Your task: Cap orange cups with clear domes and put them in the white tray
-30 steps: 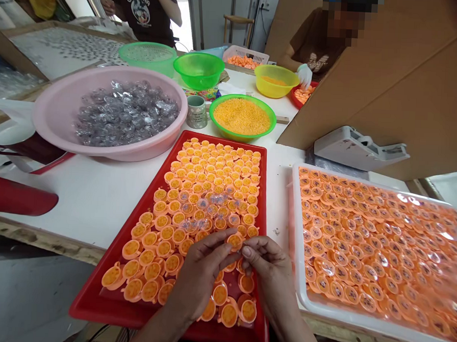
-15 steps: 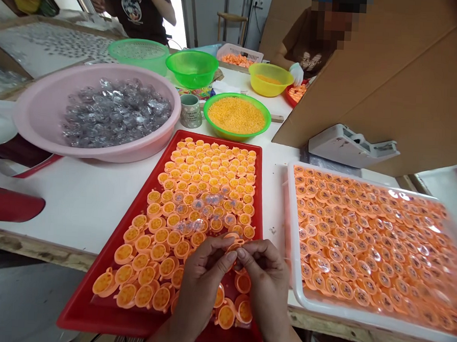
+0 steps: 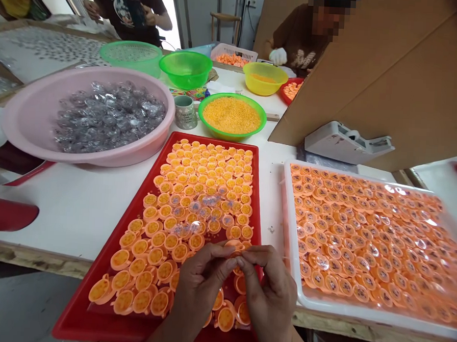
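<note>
As left hand (image 3: 203, 279) meets right hand (image 3: 270, 283) — both angled inward, pinching an orange cup (image 3: 235, 246)

Left hand (image 3: 196, 281) and right hand (image 3: 272, 288) face each other — fingers (image 3: 217, 251) curled, tips pinched close together.

The left hand (image 3: 200, 279) and right hand (image 3: 270, 288) were bare. Both forearms (image 3: 168, 328) were uncovered down to the view's edge.

The red tray (image 3: 85, 319) looks glossy plastic, the pink basin (image 3: 33, 104) smooth plastic, the panel (image 3: 371, 81) matt cardboard.
</note>
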